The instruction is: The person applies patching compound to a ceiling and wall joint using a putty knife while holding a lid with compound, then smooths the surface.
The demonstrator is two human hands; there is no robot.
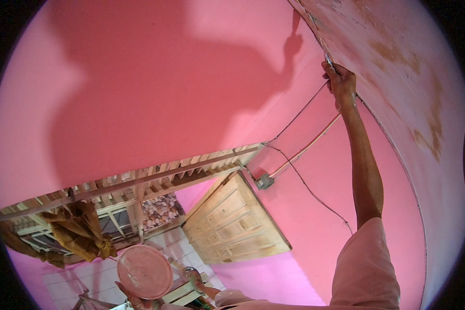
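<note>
My right arm reaches high along the right side, and my right hand [341, 82] is closed round a slim tool with a pale end [328, 60]. The tool meets the seam between the pink wall and the stained ceiling [398, 62]; the fingers hide most of it, so its kind is unclear. Low in the view, my left hand [133, 298] is closed at the near rim of a round pink tub [144, 272]. Pink stuff with a whitish patch shows inside. Part of that hand is cut off by the lower edge.
A wooden door [237, 222] stands below the wall, near a grey electrical box [264, 181] with a pipe and loose cables [315, 194]. A brown curtain [80, 230] hangs by slatted wooden vents [175, 173]. Under me are pale wooden slats [183, 295] and a tiled floor [173, 243].
</note>
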